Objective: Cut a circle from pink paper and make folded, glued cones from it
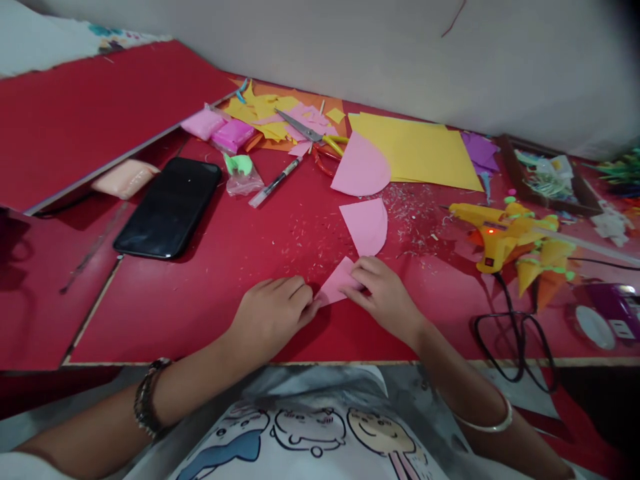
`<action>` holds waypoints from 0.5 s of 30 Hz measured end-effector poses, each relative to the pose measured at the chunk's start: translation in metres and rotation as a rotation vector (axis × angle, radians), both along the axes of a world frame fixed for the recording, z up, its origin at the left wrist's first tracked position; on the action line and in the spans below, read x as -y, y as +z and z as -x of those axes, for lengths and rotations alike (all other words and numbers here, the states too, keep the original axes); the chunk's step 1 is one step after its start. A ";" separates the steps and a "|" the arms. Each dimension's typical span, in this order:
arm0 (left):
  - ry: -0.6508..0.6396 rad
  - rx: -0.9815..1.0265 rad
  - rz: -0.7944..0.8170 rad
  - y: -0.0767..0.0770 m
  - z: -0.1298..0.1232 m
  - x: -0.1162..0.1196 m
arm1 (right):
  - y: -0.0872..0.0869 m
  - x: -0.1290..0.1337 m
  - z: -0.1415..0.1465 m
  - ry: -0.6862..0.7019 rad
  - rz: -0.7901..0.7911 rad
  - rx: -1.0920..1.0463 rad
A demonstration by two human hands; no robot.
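A small folded piece of pink paper (338, 283) lies between my hands near the table's front edge. My left hand (274, 308) is closed, its thumb and finger pinching the pointed left end. With thumb and fingers my right hand (384, 295) grips the wider right end. Just beyond my right fingers rests a pink paper wedge with a rounded edge (369, 225). Farther back, a larger pink rounded piece (363, 167) overlaps a stack of yellow sheets (425, 150).
Scissors (310, 133) lie by paper scraps (270, 110) at the back. A pen (276, 181) and a black phone (169, 207) are to the left. On the right sit a yellow glue gun (487, 233) with a lit red light, its cable (515, 333), and a purple tape dispenser (613, 307).
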State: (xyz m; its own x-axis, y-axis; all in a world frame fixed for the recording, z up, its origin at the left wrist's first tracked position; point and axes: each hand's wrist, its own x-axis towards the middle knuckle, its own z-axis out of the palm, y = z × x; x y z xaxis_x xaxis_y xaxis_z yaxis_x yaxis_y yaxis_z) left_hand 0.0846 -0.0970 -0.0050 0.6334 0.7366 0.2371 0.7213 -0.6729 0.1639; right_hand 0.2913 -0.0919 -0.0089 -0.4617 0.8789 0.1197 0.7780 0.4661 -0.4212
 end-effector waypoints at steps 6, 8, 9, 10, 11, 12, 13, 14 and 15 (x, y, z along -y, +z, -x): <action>0.013 -0.011 0.042 0.003 0.000 -0.002 | -0.003 -0.001 0.003 0.016 -0.073 0.063; -0.009 0.010 0.101 0.003 0.003 -0.004 | -0.003 -0.001 0.002 0.023 -0.056 0.034; -0.016 0.018 0.130 0.002 0.004 -0.004 | -0.002 -0.001 0.001 0.025 -0.039 0.011; -0.023 0.022 0.157 0.001 0.006 -0.004 | -0.002 -0.001 0.000 0.028 -0.018 -0.017; -0.037 0.026 0.181 0.000 0.007 -0.005 | -0.001 -0.001 -0.002 0.033 0.007 -0.048; -0.056 0.030 0.200 -0.001 0.009 -0.005 | 0.001 -0.001 -0.004 0.038 0.035 -0.080; -0.076 0.038 0.210 -0.002 0.010 -0.004 | 0.002 -0.002 -0.006 0.047 0.065 -0.110; -0.099 0.046 0.212 -0.003 0.012 -0.004 | 0.003 -0.002 -0.008 0.065 0.097 -0.138; -0.123 0.055 0.205 -0.004 0.014 -0.004 | 0.004 -0.003 -0.011 0.092 0.132 -0.161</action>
